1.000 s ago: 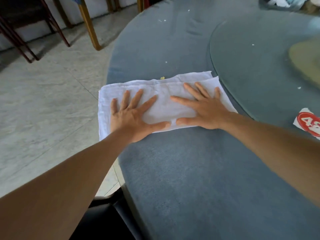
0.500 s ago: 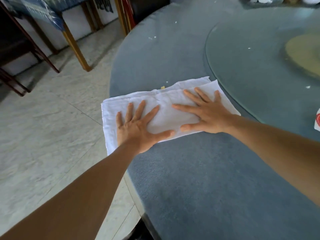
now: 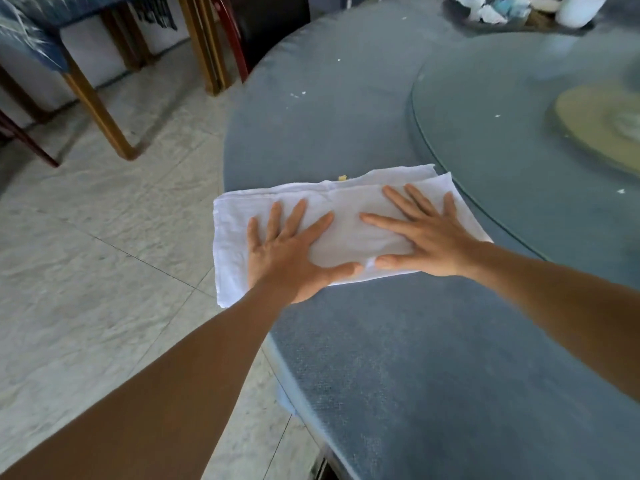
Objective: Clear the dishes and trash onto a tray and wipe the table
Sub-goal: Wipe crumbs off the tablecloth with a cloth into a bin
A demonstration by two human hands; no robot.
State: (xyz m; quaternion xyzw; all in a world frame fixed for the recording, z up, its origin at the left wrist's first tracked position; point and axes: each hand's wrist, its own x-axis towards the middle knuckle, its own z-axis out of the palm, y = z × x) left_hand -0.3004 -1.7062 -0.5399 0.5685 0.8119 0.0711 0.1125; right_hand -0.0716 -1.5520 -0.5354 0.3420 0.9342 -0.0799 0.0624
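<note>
I see both hands flat on the white cloth (image 3: 349,223), fingers straight and spread, nothing gripped. Left hand (image 3: 291,251) presses the cloth's left half near the table (image 3: 433,358) edge; the cloth's left end overhangs that edge above the tiled floor (image 3: 86,254). Right hand (image 3: 429,240) presses the right half, just beside the rim of the glass turntable (image 3: 519,116). A small yellow crumb (image 3: 343,177) sits touching the cloth's far edge. White specks (image 3: 298,94) dot the blue tablecloth farther out. At the far edge a tray (image 3: 519,26) holds what I take for crumpled tissues; too blurred to be sure.
</note>
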